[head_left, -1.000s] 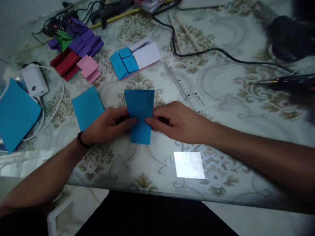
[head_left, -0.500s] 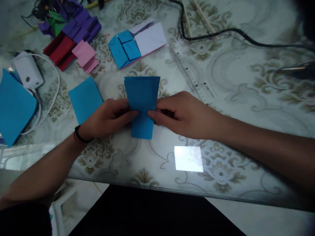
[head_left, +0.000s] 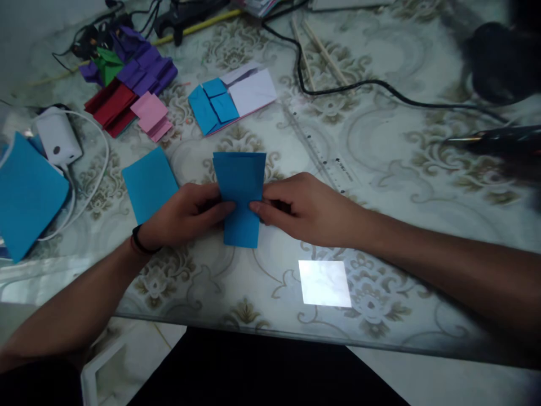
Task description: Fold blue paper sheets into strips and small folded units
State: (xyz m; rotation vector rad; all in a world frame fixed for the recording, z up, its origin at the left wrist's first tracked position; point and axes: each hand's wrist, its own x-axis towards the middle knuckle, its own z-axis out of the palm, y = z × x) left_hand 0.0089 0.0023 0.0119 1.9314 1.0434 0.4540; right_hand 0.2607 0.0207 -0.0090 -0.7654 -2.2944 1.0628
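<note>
Between my hands stands a folded blue sheet of paper (head_left: 240, 180), a narrow strip raised above the table, its layers slightly apart along the top edge. My left hand (head_left: 192, 213) pinches its left side, thumb on the near face and fingers behind, hidden by the paper. From the right, my right hand (head_left: 302, 208) grips the opposite edge in the same manner. A second blue paper (head_left: 150, 183) lies flat beside my left hand, partly under it from this view. Beyond the held sheet rests a folded blue and white paper piece (head_left: 230, 101).
At the far left are purple (head_left: 147, 70), red (head_left: 110, 107) and pink folded papers (head_left: 153, 115), with a white adapter (head_left: 59, 135) and blue sheets (head_left: 29, 197) nearer. A clear ruler (head_left: 315, 146), wooden sticks (head_left: 325, 51) and a black cable (head_left: 380, 83) lie beyond my right hand.
The view has tilted up a little, so the table's things appear lower in the picture. Both hands keep the same grip on the folded blue paper, which looks much the same.
</note>
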